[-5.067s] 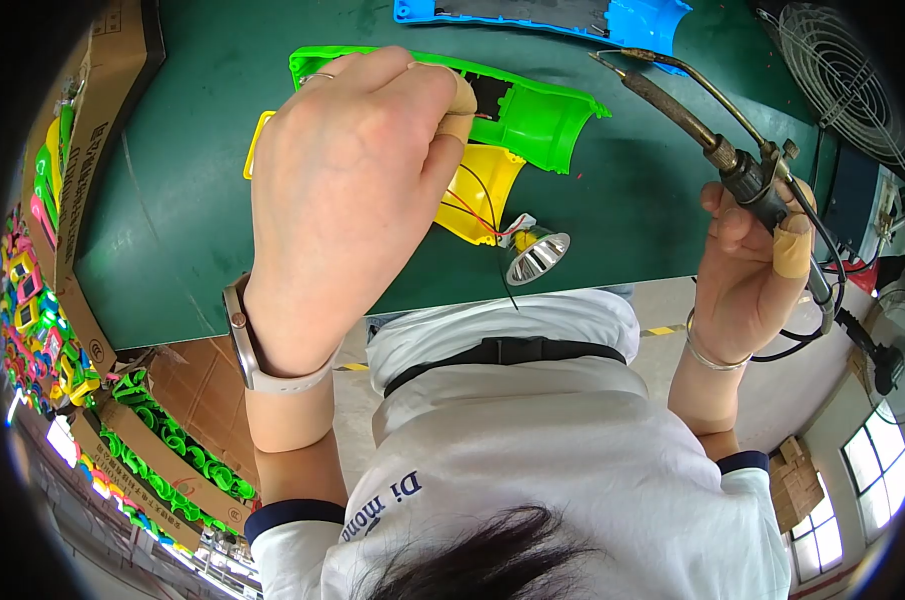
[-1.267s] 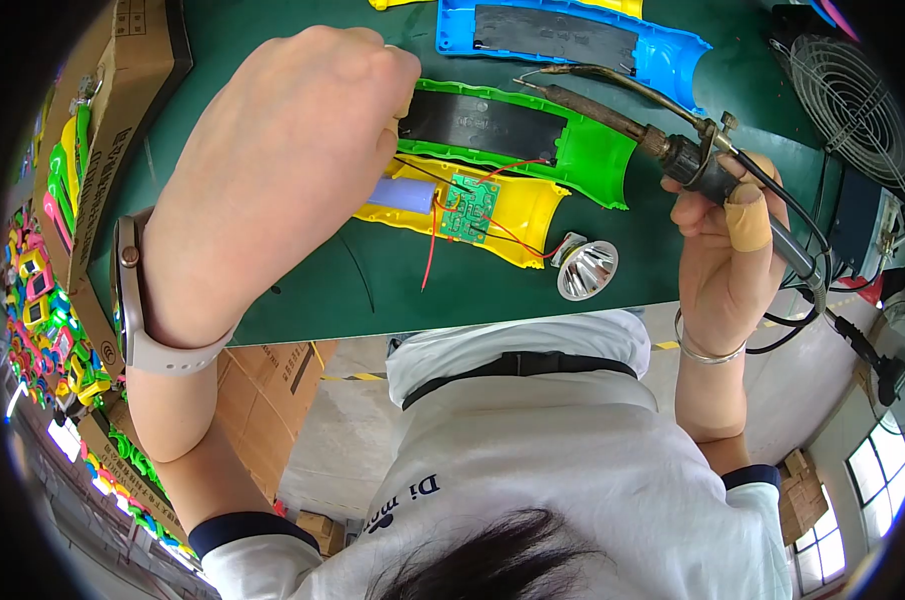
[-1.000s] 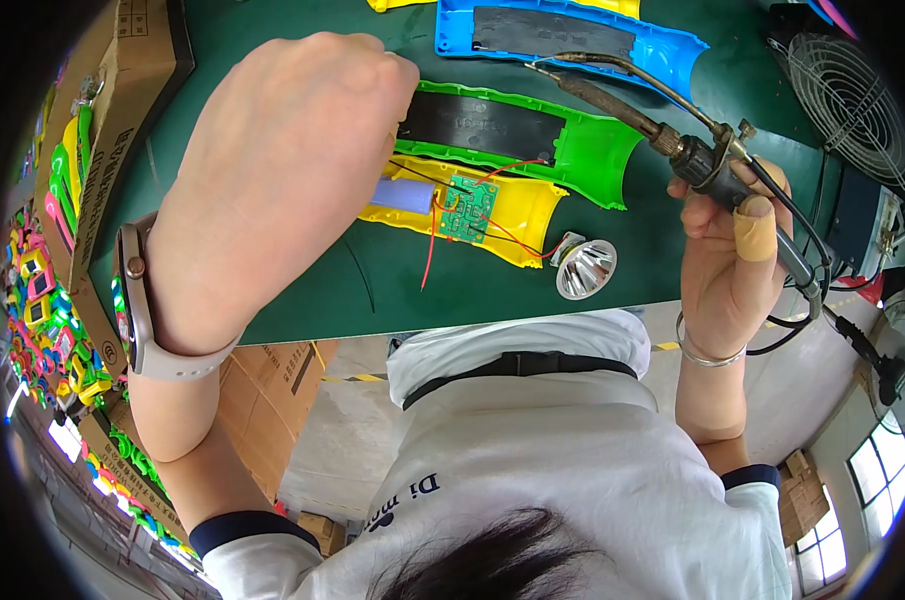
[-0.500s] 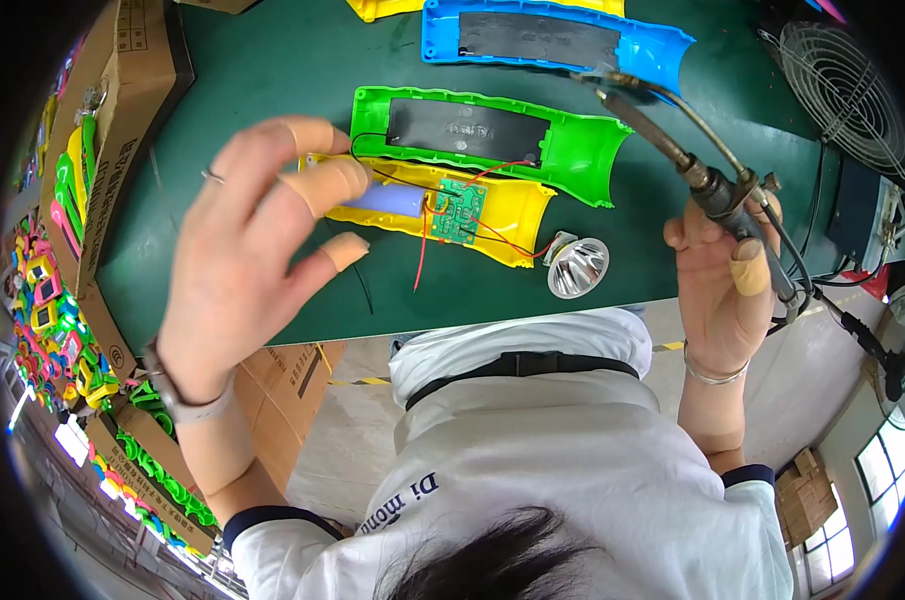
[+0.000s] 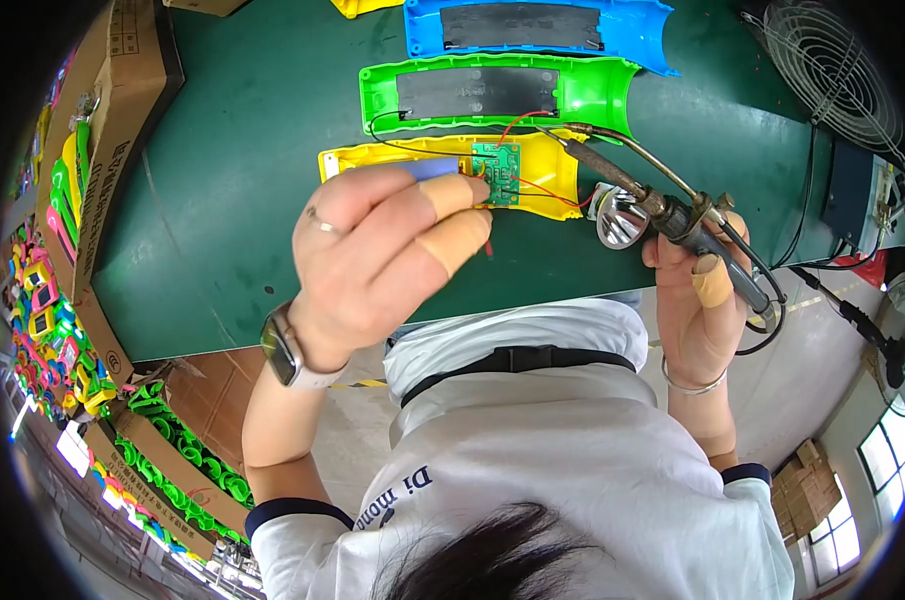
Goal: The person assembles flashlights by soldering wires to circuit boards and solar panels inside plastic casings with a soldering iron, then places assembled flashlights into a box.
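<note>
My left hand (image 5: 393,245), with taped fingertips, pinches a loose red wire (image 5: 490,247) at the lower edge of the green circuit board (image 5: 497,160). That board lies in the yellow shell (image 5: 553,165) beside a purple battery (image 5: 428,168), which my fingers partly cover. My right hand (image 5: 708,290) is closed around a soldering iron (image 5: 688,228); its tip hovers by the board's upper right. Black and red wires link the board with the green shell (image 5: 598,92), which holds a black panel. A reflector lamp (image 5: 621,216) sits at the yellow shell's right end, partly behind the iron.
A blue shell (image 5: 633,35) lies farther back on the green table (image 5: 233,200). At the right stand a wire fan guard (image 5: 823,75) and a dark box (image 5: 858,200) with cables. Cardboard boxes (image 5: 133,130) with colourful parts line the left side.
My left hand has moved right from the battery's left end and closed on the red wire. The iron has come down and left towards the board. The green and blue shells appear higher in view.
</note>
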Motion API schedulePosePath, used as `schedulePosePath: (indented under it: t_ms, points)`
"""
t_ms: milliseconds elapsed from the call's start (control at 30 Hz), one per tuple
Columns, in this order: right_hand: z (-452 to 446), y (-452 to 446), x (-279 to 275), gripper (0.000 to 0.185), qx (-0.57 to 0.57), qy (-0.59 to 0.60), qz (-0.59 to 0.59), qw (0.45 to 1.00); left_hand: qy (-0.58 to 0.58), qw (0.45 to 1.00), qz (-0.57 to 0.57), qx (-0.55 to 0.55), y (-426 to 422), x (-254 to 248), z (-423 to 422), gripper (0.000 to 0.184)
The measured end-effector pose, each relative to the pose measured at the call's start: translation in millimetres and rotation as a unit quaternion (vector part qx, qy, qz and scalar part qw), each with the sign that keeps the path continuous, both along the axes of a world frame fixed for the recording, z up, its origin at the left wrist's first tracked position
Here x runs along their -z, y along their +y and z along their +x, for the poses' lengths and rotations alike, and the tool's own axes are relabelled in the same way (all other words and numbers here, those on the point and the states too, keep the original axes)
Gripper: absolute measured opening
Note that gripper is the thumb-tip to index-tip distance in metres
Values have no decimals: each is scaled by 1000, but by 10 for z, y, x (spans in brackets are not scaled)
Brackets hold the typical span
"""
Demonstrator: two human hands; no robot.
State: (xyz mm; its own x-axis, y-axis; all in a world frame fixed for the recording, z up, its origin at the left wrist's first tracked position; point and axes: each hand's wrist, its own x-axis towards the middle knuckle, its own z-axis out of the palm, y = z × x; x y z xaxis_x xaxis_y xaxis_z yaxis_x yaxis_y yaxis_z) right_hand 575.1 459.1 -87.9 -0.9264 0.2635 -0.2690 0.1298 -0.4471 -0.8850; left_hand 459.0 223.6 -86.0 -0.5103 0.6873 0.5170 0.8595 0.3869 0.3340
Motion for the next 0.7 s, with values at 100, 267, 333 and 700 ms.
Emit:
schedulePosePath:
  t_ms: [100, 267, 333, 700]
  points:
    - [20, -23, -55, 32, 27, 1, 1, 1000, -124, 991, 35, -43, 74, -12, 43, 24]
    - [9, -174, -96, 36, 121, -22, 25, 992, -169, 980, 47, -95, 146, -56, 62, 20]
    - [48, -186, -86, 35, 98, -23, 40, 994, -174, 977, 4, -124, 171, -123, 79, 19]
    - [58, -274, -55, 23, 72, -51, 18, 996, -192, 964, -67, -171, 247, -255, 106, 17]
